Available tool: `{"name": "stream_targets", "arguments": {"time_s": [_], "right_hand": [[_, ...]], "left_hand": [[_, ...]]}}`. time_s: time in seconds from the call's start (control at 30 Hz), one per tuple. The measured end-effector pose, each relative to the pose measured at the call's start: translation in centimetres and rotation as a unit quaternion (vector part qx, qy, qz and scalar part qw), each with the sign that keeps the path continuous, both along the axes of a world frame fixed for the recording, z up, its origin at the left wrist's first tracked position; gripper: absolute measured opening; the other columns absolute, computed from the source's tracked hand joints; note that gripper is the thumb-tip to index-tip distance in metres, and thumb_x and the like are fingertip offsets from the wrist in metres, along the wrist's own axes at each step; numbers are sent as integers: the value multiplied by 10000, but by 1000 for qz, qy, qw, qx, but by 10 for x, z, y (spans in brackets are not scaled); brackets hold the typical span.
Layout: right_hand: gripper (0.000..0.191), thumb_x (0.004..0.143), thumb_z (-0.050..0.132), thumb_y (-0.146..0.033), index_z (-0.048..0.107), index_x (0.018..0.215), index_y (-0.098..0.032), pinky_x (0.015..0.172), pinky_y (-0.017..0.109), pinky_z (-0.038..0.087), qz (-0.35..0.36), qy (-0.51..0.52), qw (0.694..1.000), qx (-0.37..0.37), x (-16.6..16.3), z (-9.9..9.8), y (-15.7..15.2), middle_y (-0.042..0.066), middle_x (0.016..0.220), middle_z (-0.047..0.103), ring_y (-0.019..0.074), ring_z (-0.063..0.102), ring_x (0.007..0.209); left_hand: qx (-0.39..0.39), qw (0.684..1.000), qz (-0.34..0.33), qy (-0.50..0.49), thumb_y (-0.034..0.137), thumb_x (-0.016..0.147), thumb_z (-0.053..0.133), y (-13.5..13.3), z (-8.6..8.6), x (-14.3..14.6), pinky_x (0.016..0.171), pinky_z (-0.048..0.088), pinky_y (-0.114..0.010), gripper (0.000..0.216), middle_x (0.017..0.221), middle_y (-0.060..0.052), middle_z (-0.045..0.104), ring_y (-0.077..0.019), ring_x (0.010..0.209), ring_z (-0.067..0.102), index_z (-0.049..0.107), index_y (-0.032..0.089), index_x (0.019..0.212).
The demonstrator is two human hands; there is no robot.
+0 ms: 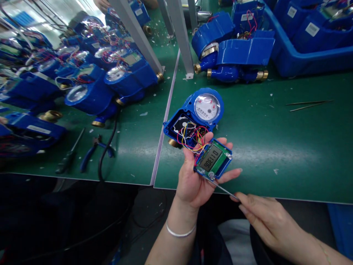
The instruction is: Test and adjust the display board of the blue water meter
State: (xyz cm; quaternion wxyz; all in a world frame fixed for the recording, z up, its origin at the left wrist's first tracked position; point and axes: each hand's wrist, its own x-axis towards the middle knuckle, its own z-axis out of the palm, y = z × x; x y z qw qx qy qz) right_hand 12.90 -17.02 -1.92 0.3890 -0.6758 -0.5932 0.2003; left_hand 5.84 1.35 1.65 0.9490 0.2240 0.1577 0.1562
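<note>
My left hand, palm up, holds a green circuit board with an LCD display at the table's front edge. Coloured wires run from the board into an open blue water meter lying on the green mat just behind it. My right hand pinches thin metal tweezers. Their tip touches the board's lower corner.
Several blue water meters lie at the back, and many more on the left. A blue bin stands at the back right. Another pair of tweezers lies to the right. Pliers and a screwdriver lie on the left table. Metal frame posts rise behind.
</note>
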Motion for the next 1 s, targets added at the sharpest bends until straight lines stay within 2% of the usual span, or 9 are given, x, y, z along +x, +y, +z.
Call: {"name": "stream_targets", "arguments": {"time_s": [0.1,0.2,0.3,0.4,0.53,0.8,1.0], "right_hand": [[363,915,386,-109,420,1272,-167,823,227,533,9,-13,1000,11,1,5,0,78,1054,654,126,627,937],[338,925,388,-129,436,1257,-167,902,164,476,11,-5,1000,17,5,18,-1,71,1076,656,105,595,1042],[322,937,395,-160,440,1254,-181,938,105,415,-2,-12,999,37,11,31,-2,41,1070,669,66,594,1039],[290,931,409,-153,478,1212,-165,941,78,388,-50,-46,996,54,17,39,-3,56,1060,678,55,614,994],[302,919,438,-151,493,1217,-160,946,79,384,-91,-60,992,58,22,37,-6,78,1078,672,64,611,1007],[342,903,452,-132,475,1244,-157,858,137,490,-72,-97,990,67,20,29,-7,91,1081,667,114,635,971],[314,902,473,-116,501,1214,-119,948,97,394,-93,-89,990,65,26,23,-9,114,1099,652,79,609,1009]], "left_hand": [[-23,999,-23,-8,579,910,196,0,1,-1,841,530,-518,536,1315,-51,516,-305,1333,337,533,305,1224],[-31,999,-15,-15,574,914,171,0,1,-3,873,512,-522,556,1340,-52,498,-294,1345,319,521,290,1239],[-34,999,-11,-32,610,894,154,0,3,-6,880,506,-523,604,1387,-66,455,-297,1359,291,495,282,1270],[-48,997,-21,-51,656,869,170,-1,8,-9,887,501,-520,655,1425,-96,408,-312,1366,270,459,262,1305],[-69,994,-32,-78,675,859,161,0,14,-13,880,509,-496,703,1448,-133,366,-323,1363,271,427,225,1328],[-96,989,-45,-102,662,870,151,-1,14,-15,900,493,-493,691,1487,-141,290,-330,1371,245,388,219,1345],[-114,986,-47,-114,663,872,191,-2,11,-16,936,464,-512,685,1487,-152,285,-330,1377,226,406,195,1323]]}}
